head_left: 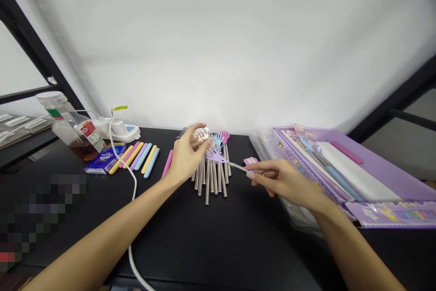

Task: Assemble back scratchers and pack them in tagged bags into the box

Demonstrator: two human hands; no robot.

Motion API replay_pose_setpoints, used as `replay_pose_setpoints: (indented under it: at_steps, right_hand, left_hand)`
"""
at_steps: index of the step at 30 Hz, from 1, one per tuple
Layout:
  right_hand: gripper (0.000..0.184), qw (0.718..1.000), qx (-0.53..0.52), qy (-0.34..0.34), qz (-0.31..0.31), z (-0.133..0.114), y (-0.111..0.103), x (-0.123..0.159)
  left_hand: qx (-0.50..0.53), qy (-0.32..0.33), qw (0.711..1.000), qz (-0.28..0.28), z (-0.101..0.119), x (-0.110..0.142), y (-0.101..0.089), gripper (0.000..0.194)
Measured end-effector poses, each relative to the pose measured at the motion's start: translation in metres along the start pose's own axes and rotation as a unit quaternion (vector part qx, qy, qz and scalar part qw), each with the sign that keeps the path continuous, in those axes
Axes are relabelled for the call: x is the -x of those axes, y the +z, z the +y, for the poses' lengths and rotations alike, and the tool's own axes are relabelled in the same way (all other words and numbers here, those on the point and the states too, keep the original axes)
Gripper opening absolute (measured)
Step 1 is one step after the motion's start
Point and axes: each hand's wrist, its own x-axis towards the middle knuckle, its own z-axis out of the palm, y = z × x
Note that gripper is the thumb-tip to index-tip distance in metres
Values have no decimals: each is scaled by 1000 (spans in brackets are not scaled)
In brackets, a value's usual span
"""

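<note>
holding purple hand-shaped back scratcher [218, 157] by its shaft in right hand [272, 176], near metal tubes [207, 186]; pinching clear plastic [201, 133] in left hand [188, 151]. best angled steadily, without snagging.

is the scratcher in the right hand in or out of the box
Out: the right hand holds the scratcher left of the box.

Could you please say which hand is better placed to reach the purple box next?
Probably the right hand: though holding the purple scratcher, it is nearer the box; the left hand is near the metal rods.
</note>
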Motion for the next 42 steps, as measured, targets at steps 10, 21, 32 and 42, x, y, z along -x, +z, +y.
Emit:
replay_pose_setpoints:
  at_steps: [10,21,32,42]
  right_hand:
    - [43,997,16,-16,75,6,-2,-4]
    - [43,999,-39,-3,-20,-1,-3,1]
    - [46,999,-7,-14,32,7,-7,-1]
    - [40,995,15,-31,94,10,-5,-6]
  left_hand:
    - [21,12,1000,-3,-1,-1,1,40]
    - [69,14,997,17,-3,-1,2,41]
    - [45,-13,999,-25,1,-2,-1,43]
    - [57,0,998,-25,-2,1,3,38]
